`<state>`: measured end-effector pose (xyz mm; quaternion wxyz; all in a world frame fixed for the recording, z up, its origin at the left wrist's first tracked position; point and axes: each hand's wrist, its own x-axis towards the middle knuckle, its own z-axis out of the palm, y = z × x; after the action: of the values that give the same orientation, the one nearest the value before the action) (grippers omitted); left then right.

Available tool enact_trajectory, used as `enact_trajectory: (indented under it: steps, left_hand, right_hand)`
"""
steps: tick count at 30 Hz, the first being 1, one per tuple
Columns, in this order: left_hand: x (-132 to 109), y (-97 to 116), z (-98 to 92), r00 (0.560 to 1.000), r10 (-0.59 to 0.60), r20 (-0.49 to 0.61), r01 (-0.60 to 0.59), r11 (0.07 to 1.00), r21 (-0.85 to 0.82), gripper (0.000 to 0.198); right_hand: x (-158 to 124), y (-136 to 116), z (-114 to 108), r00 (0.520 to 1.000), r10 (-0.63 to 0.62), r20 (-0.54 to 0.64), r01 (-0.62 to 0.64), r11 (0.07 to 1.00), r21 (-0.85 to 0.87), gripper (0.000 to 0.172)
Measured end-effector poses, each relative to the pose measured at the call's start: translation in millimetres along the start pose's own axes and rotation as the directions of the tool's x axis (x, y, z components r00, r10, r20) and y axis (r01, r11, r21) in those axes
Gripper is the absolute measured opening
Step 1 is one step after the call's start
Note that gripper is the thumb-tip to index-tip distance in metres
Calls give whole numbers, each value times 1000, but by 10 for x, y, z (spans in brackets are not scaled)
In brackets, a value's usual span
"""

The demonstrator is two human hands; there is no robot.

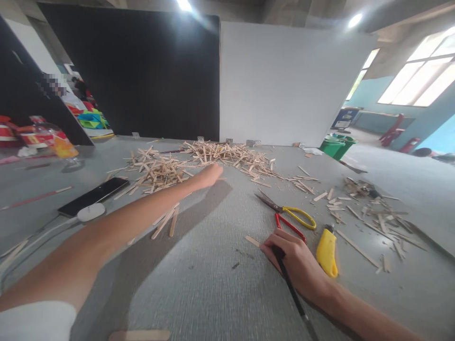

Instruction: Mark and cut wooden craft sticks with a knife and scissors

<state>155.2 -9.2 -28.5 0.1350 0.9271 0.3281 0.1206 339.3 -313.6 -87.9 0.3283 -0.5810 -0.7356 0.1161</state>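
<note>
My left hand (pixel 212 175) reaches forward to the near edge of a pile of wooden craft sticks (pixel 227 154). Its fingers are curled closed, and what they may hold is hidden. Lower right, my right hand (pixel 289 253) is closed around a slim black pen-like rod (pixel 293 291), whose far end is covered by the fingers. A single craft stick (pixel 252 241) lies on the tabletop at the right fingertips. Just beyond that hand are open scissors (pixel 280 208) with one yellow and one red handle. To its right lies a yellow-handled cutter (pixel 327 251).
A phone (pixel 94 196) and a white charger (pixel 91 212) with a cable lie under the left forearm's far side. A bottle (pixel 59 142) stands at left. Stick scraps (pixel 382 222) are scattered at right. Black (pixel 142 71) and white (pixel 284 85) panels stand behind the piles.
</note>
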Motion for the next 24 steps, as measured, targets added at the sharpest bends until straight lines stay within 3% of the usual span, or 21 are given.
enact_trajectory:
  steps: [5, 10, 13, 18, 21, 24]
  left_hand:
    - [149, -45, -74, 990, -137, -31, 140, 985, 106, 38]
    - [-110, 159, -7, 984, -122, -133, 143, 976, 163, 37]
    - [-509, 512, 140, 991, -6, -131, 28, 985, 172, 36]
    - [-1556, 1264, 495, 973, 218, -76, -206, 969, 133, 27]
    - [-2054, 1504, 700, 906, 400, -140, -372, 909, 190, 27]
    - [-2244, 1528, 823, 839, 499, -220, -428, 852, 301, 30]
  right_hand:
    - [16, -28, -38, 1000, -3, 14, 3, 1000, 0, 30]
    - [19, -31, -59, 999, -26, 36, 25, 999, 21, 30]
    - [23, -24, -67, 995, -62, 81, 58, 997, 56, 28]
    - [28, -39, -86, 977, -148, 151, 135, 986, 94, 27]
    - [18, -38, -73, 967, -185, 172, 168, 980, 109, 28]
    - [-1, -15, -53, 958, -224, 179, 204, 971, 124, 27]
